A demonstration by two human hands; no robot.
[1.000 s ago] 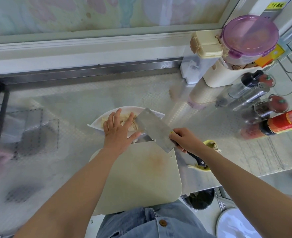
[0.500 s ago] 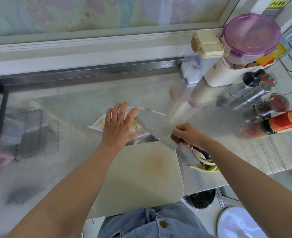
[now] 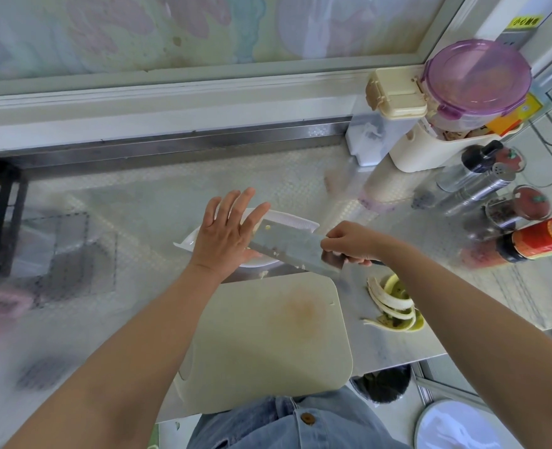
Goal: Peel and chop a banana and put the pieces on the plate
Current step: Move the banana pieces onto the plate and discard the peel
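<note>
Gripping one cleaver (image 3: 287, 251) in curled right hand (image 3: 352, 243) fingers, laying straight left hand (image 3: 226, 238) fingers against its blade, above one plate (image 3: 295, 221).

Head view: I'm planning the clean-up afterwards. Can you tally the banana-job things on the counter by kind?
cleaver: 1
cutting board: 1
plate: 1
banana peel: 1, lying as a loose heap
Total: 4

L hand (image 3: 227, 236) flat, fingers spread, palm down, R hand (image 3: 352, 244) fisted on cleaver (image 3: 287, 251), both arms fwd
</note>
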